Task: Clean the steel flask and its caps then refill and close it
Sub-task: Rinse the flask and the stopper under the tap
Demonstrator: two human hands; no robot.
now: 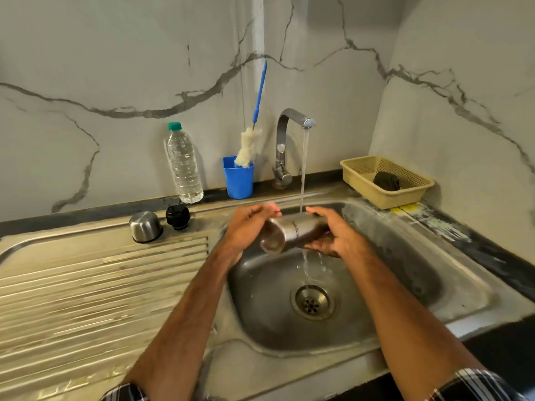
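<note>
I hold the steel flask (295, 231) sideways over the sink (405, 256), under the running tap (292, 118). My left hand (246, 227) grips its left end and my right hand (335, 237) cups and grips the other. The steel cap (145, 227) and black cap (177, 217) sit side by side on the drainboard (86, 285).

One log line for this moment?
step: rinse | steel flask: sideways under running tap | left hand: grips flask | right hand: grips flask | steel cap, black cap: on drainboard
</note>
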